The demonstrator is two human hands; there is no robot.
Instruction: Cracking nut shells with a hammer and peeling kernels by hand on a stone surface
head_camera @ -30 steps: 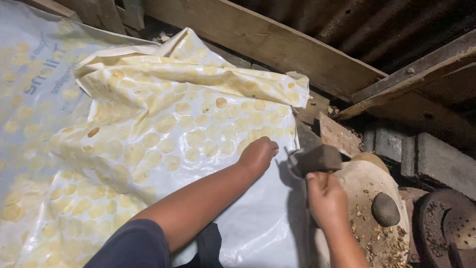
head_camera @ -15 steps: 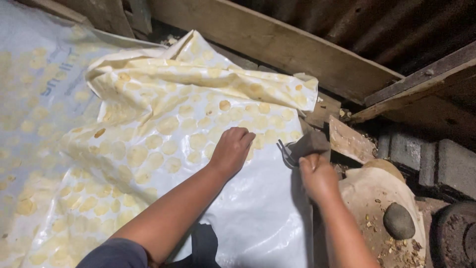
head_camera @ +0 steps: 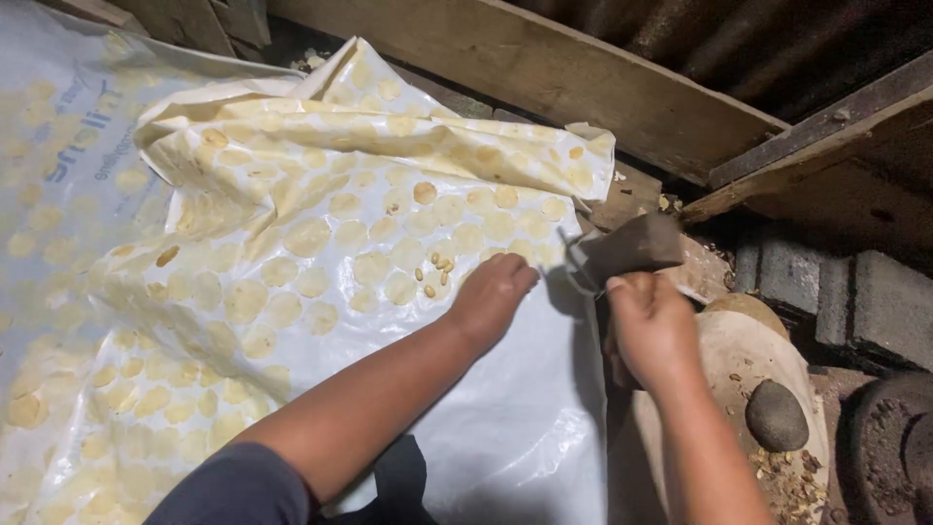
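A big translucent plastic sheet (head_camera: 321, 253) lies spread and folded over many flat round yellow discs. My left hand (head_camera: 491, 297) rests palm down on the sheet near its right edge, beside a few small loose kernels (head_camera: 439, 267). My right hand (head_camera: 649, 326) grips a dark, blurred wedge-shaped tool (head_camera: 627, 248) held just past the sheet's right edge.
A wooden beam (head_camera: 544, 73) runs along the back. To the right lie a round wooden block (head_camera: 753, 340) with a dark stone (head_camera: 776, 416) and husk bits (head_camera: 792, 476) on it, grey blocks (head_camera: 836, 292), and a dark round object (head_camera: 889, 442) at the corner.
My left hand slid leftward over the sheet, away from the tool. The right hand with the tool rose slightly. The view shifted, so the wooden block and stone sit lower right.
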